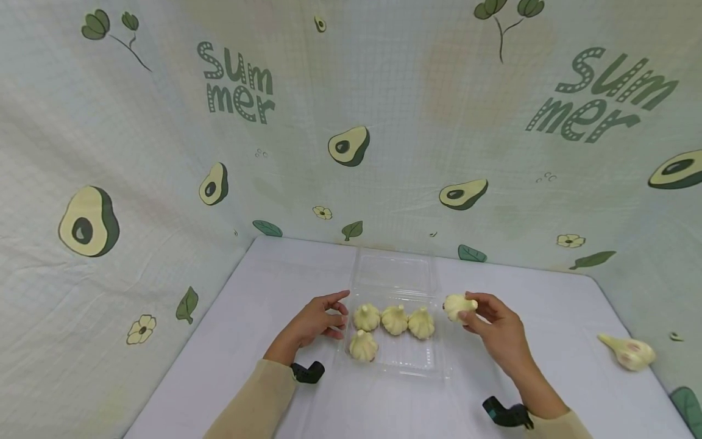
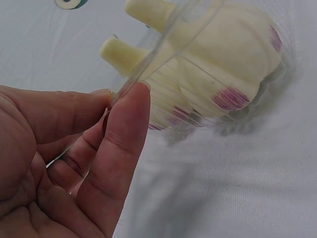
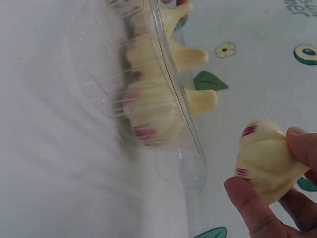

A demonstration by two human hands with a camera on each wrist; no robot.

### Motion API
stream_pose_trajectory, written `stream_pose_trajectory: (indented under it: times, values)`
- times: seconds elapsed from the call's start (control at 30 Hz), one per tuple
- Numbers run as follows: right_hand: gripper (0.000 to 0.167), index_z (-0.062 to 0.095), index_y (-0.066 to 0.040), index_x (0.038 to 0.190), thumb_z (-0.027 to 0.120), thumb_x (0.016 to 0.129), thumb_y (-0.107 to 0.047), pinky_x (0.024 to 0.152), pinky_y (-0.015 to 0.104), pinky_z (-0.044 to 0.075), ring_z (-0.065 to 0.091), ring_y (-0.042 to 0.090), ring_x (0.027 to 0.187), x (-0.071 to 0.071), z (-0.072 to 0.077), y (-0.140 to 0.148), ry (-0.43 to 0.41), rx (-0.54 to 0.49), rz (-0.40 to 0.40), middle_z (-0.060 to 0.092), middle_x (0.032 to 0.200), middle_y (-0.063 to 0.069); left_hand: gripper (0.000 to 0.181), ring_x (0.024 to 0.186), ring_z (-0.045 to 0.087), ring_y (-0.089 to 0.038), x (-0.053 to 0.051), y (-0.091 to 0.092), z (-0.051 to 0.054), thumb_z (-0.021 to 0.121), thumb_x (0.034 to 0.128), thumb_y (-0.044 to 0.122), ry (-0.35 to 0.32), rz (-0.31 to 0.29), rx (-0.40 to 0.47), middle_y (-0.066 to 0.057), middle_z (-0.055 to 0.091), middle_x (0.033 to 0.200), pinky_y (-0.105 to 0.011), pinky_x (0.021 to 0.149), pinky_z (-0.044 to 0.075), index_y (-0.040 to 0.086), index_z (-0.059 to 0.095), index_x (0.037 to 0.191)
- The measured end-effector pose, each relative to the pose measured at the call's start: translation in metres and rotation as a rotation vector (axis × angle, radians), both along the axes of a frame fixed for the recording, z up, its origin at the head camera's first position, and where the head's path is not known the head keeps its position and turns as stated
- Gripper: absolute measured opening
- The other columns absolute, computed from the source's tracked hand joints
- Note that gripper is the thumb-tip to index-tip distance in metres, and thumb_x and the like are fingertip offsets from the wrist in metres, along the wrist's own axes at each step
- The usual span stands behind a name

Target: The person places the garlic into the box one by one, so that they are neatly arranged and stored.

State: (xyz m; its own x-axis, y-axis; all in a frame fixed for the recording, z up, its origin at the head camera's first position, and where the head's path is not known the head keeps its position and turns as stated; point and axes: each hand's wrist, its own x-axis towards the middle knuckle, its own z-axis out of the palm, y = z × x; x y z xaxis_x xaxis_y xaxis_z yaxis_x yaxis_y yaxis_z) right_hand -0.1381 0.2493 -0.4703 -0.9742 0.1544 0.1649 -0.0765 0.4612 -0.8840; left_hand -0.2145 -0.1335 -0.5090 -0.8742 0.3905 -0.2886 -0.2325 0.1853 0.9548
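A clear plastic container stands on the table with several garlic bulbs inside; three line its far side and another bulb sits at the near left corner. My left hand is at its left wall; in the left wrist view, thumb and finger pinch the clear rim. To the right of the container, my right hand holds a garlic bulb by thumb and fingers, above the table. Purple streaks mark this bulb in the right wrist view.
The container's hinged lid lies opened toward the back. One more garlic bulb rests at the table's far right. A patterned cloth hangs behind the white table and along its sides.
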Motion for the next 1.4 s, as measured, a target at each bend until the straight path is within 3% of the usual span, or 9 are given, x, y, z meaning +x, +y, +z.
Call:
stream_pose_trajectory:
  times: [0.2, 0.63, 0.7, 0.8, 0.93, 1.4]
  values:
    - [0.042, 0.066, -0.004, 0.134, 0.079, 0.097, -0.018, 0.077, 0.020, 0.063, 0.052, -0.015, 0.107, -0.001, 0.002, -0.010, -0.038, -0.006, 0.000, 0.062, 0.142, 0.018, 0.072, 0.086, 0.066, -0.021, -0.001, 0.000, 0.002, 0.067, 0.0975, -0.007, 0.002, 0.004, 0.004, -0.014, 0.058, 0.118, -0.031, 0.069, 0.065, 0.012, 0.042, 0.163]
    - [0.037, 0.070, -0.003, 0.129, 0.080, 0.094, -0.009, 0.073, 0.023, 0.064, 0.056, -0.018, 0.102, -0.001, 0.005, -0.027, 0.019, -0.003, 0.031, 0.069, 0.130, 0.019, 0.073, 0.082, 0.066, -0.019, -0.001, 0.000, 0.005, 0.068, 0.0975, -0.005, 0.003, -0.001, -0.002, -0.013, 0.058, 0.118, -0.031, 0.069, 0.065, 0.012, 0.042, 0.163]
    - [0.036, 0.070, -0.004, 0.128, 0.080, 0.094, -0.010, 0.073, 0.023, 0.065, 0.061, -0.011, 0.106, 0.000, 0.006, -0.030, 0.017, 0.005, 0.042, 0.070, 0.130, 0.018, 0.072, 0.082, 0.067, -0.019, 0.000, 0.000, 0.005, 0.068, 0.0974, -0.005, 0.005, -0.001, -0.001, -0.014, 0.058, 0.118, -0.031, 0.068, 0.065, 0.012, 0.042, 0.163]
    - [0.035, 0.070, -0.004, 0.128, 0.080, 0.094, -0.010, 0.073, 0.024, 0.065, 0.069, 0.012, 0.116, 0.001, 0.006, -0.035, 0.017, 0.019, 0.058, 0.070, 0.130, 0.018, 0.072, 0.083, 0.067, -0.019, 0.000, 0.000, 0.004, 0.068, 0.0974, -0.006, 0.002, 0.000, -0.002, -0.014, 0.058, 0.118, -0.031, 0.068, 0.065, 0.012, 0.042, 0.163]
    - [0.034, 0.071, -0.004, 0.126, 0.081, 0.093, -0.008, 0.073, 0.024, 0.065, 0.066, 0.039, 0.125, 0.001, 0.005, -0.040, 0.013, 0.010, 0.070, 0.070, 0.130, 0.018, 0.072, 0.083, 0.068, -0.019, 0.001, 0.000, 0.003, 0.067, 0.0973, -0.006, 0.006, -0.003, 0.004, -0.014, 0.058, 0.117, -0.031, 0.068, 0.065, 0.011, 0.042, 0.163]
    - [0.034, 0.072, -0.008, 0.122, 0.084, 0.091, -0.010, 0.074, 0.025, 0.065, 0.067, 0.039, 0.125, 0.006, 0.001, -0.057, -0.022, -0.049, 0.104, 0.070, 0.131, 0.017, 0.071, 0.082, 0.068, -0.018, 0.000, -0.002, 0.001, 0.067, 0.0975, -0.006, 0.012, -0.005, 0.022, -0.014, 0.058, 0.117, -0.032, 0.067, 0.065, 0.010, 0.042, 0.162]
